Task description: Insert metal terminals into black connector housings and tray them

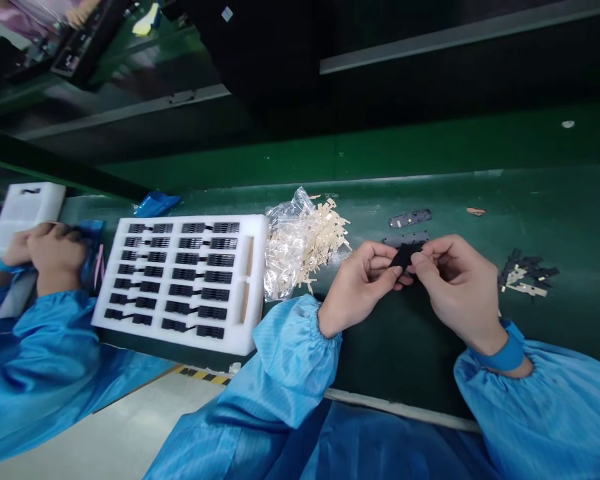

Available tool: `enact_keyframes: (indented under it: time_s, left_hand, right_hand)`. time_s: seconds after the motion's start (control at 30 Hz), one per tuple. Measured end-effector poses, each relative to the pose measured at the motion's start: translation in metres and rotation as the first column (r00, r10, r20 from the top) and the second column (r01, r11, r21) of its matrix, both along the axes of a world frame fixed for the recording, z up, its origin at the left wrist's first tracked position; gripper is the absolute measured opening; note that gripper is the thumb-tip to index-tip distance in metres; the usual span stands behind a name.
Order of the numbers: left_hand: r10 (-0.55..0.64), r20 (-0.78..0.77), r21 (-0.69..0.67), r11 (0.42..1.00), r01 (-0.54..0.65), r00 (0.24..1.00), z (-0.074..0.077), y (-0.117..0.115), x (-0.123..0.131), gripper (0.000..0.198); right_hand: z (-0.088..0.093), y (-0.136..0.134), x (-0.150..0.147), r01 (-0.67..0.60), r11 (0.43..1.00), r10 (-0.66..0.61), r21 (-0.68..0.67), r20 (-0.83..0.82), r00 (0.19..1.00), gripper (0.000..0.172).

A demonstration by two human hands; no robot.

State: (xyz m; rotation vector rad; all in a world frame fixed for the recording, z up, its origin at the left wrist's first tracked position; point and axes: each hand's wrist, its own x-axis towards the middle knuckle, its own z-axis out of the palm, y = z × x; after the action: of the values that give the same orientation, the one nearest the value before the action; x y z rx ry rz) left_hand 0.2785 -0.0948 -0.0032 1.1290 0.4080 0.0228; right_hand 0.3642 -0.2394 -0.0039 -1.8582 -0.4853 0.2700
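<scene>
Between my two hands, above the green bench, is a small flat black part (pixel 407 255). My left hand (pixel 361 281) pinches its left end between thumb and fingers. The thumb and fingertips of my right hand (pixel 455 283) close on its right end, partly hiding it. Just behind my fingers a dark grey plastic strip (pixel 405 238) lies on the bench, partly covered by the hands. A second dark grey strip (pixel 410 219) with small cut-outs lies farther back.
Left of my hands, a clear plastic bag (pixel 285 250) spills many beige pieces (pixel 325 237). A white foam tray (pixel 180 343) holds rows of black parts. Dark and beige scraps (pixel 525 273) lie at right. At far left are a co-worker's hands (pixel 55 250); a dark shelf overhangs the back.
</scene>
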Motion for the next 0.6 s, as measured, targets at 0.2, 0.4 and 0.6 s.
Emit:
enact_keyframes:
  time_s: [0.2,0.4,0.6]
  left_hand:
    - [-0.054,0.025,-0.029,0.998,0.055,0.998,0.004,0.005,-0.001,0.035]
    - [-0.123,0.037,-0.214,0.968,0.128,0.992,0.010,0.012,-0.002,0.034]
    - [-0.124,0.008,-0.318,0.941,0.120,0.992,0.009,0.012,-0.003,0.041]
  right_hand:
    - [0.003,0.000,0.003,-0.008,0.999,0.014,0.053,-0.105,0.994,0.012]
    - [0.006,-0.002,0.010,-0.076,0.981,0.118,0.180,-0.233,0.965,0.013]
    - [0.001,-0.005,0.011,-0.101,0.964,0.169,0.245,-0.273,0.947,0.018]
